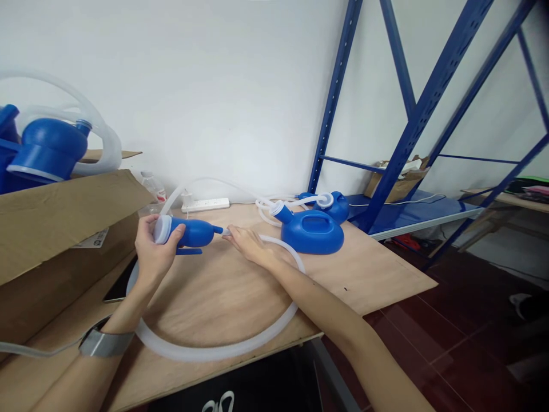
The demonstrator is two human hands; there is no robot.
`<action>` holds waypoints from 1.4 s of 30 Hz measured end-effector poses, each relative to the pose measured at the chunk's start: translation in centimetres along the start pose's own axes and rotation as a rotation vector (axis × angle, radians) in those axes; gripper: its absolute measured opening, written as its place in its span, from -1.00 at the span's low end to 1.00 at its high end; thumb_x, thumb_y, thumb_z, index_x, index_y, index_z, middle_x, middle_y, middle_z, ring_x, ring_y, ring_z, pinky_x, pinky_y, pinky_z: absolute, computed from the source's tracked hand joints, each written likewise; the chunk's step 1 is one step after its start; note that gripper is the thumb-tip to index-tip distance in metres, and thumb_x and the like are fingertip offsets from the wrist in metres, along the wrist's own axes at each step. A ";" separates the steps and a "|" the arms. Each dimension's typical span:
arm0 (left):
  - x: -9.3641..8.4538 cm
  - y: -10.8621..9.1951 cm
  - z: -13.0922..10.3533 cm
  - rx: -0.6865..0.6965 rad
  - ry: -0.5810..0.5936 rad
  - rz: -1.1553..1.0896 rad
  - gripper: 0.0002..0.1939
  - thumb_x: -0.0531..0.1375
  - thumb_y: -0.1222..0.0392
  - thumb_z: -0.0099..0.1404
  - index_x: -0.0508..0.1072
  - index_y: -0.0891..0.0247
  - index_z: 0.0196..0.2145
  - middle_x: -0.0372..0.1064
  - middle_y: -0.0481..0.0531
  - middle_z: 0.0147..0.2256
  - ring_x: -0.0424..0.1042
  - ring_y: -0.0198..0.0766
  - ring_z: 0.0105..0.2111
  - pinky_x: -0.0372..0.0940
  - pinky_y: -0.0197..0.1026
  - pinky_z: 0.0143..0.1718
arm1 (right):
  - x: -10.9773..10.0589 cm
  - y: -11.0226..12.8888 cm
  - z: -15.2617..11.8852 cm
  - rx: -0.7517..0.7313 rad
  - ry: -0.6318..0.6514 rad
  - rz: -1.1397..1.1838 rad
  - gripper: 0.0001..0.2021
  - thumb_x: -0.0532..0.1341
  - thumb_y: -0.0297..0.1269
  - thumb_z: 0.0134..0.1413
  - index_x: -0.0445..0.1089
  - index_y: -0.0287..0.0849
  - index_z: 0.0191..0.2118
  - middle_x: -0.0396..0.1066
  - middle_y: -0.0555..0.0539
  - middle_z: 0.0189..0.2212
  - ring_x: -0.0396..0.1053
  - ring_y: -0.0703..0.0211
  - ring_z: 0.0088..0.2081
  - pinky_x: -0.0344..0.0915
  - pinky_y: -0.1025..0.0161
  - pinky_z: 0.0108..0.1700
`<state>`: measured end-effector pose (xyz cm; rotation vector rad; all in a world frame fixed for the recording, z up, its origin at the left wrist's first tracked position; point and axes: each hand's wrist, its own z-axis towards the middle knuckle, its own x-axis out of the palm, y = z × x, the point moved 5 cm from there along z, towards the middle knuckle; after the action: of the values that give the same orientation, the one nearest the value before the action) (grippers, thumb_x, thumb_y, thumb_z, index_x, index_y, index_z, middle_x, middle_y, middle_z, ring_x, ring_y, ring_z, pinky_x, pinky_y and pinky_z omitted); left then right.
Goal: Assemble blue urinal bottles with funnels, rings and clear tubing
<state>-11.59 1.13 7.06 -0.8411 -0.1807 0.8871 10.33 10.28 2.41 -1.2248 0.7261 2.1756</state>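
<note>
A blue plastic piece [197, 232] with a white ringed end is gripped by my left hand [156, 246], its narrow spout pointing right. At that spout, my right hand [244, 240] is closed on the end of a translucent hose [214, 350]. Hose and spout meet at my fingertips; how far one sits in the other is hidden. The hose loops over the wooden table, below and around both hands. To the right of my right hand stands a blue bottle [313, 233] with a handle and a pale capped neck. Another blue bottle [337, 207] with a coiled tube is behind it.
At the left, a cardboard box [64, 223] holds blue parts [54, 146] and hoses. A power strip [206, 204] and a clear plastic bottle [152, 186] are by the wall. Blue metal shelving [403, 220] stands right of the table [377, 274]. A dark flat object [118, 286] lies beside the box.
</note>
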 end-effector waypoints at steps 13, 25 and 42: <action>0.1 -1.0 -1.2 -0.225 -0.072 -0.047 -0.47 0.42 -0.12 0.06 0.34 0.16 -0.13 0.40 -0.03 -0.26 0.36 -0.31 -0.58 0.35 -0.22 -0.65 | 0.1 0.6 0.1 0.018 0.017 -0.170 -0.62 0.04 0.06 0.48 0.37 -0.13 0.05 0.61 -0.25 -0.14 0.58 -0.04 -0.19 0.26 0.26 -0.30; 1.1 1.0 -0.9 -0.372 -0.001 -0.242 -0.66 0.36 -0.08 0.14 0.38 0.15 -0.29 0.23 -0.10 -0.47 0.24 -0.32 -0.61 0.38 -0.18 -0.62 | 0.3 0.8 0.6 -0.076 0.019 -0.228 -0.56 0.02 0.07 0.49 0.36 -0.23 0.07 0.61 -0.33 -0.12 0.60 -0.07 -0.15 0.28 0.24 -0.28; -0.3 -3.0 -1.1 0.022 0.010 -0.036 -0.63 0.28 -0.05 0.13 0.42 0.15 -0.15 0.40 0.03 -0.25 0.44 -0.08 -0.25 0.45 -0.08 -0.20 | -1.4 1.3 -0.1 -0.137 -0.015 -0.151 -0.46 0.01 0.15 0.46 0.43 -0.29 -0.03 0.61 -0.29 -0.29 0.58 -0.03 -0.25 0.18 0.25 -0.32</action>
<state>-9.43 -0.74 8.54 -0.8198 -0.1766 0.8495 10.12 8.97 3.84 -1.2861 0.4681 2.1357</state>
